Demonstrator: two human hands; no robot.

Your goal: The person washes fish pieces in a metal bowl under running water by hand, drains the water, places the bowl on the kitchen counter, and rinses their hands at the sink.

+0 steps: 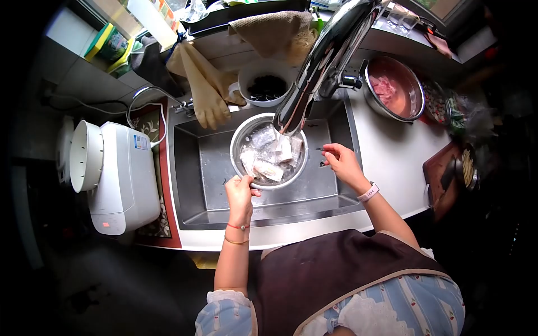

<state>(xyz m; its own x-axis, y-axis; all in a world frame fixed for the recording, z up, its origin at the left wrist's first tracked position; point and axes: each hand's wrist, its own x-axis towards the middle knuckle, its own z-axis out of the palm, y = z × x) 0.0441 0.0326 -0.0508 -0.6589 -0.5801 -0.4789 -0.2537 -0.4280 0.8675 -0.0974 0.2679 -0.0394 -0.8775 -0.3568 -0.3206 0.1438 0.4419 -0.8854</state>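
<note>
A round metal bowl (234, 147) with several pale pieces (269, 170) in it, wet and whitish, is over the steel sink (213, 193). The chrome faucet (305, 84) reaches over the bowl's far edge. My left hand (241, 196) grips the near left rim of the bowl. To the right of the bowl, my right hand (342, 162) is raised over the sink, apart from the bowl, its fingers curled near one another; whether something small is between them is hard to make out.
Behind the sink stand a white bowl (245, 84) with dark contents and hanging rubber gloves (208, 101). On the right are a metal bowl of pink meat (412, 109) and a brown board (440, 168). A white appliance (126, 179) stands left.
</note>
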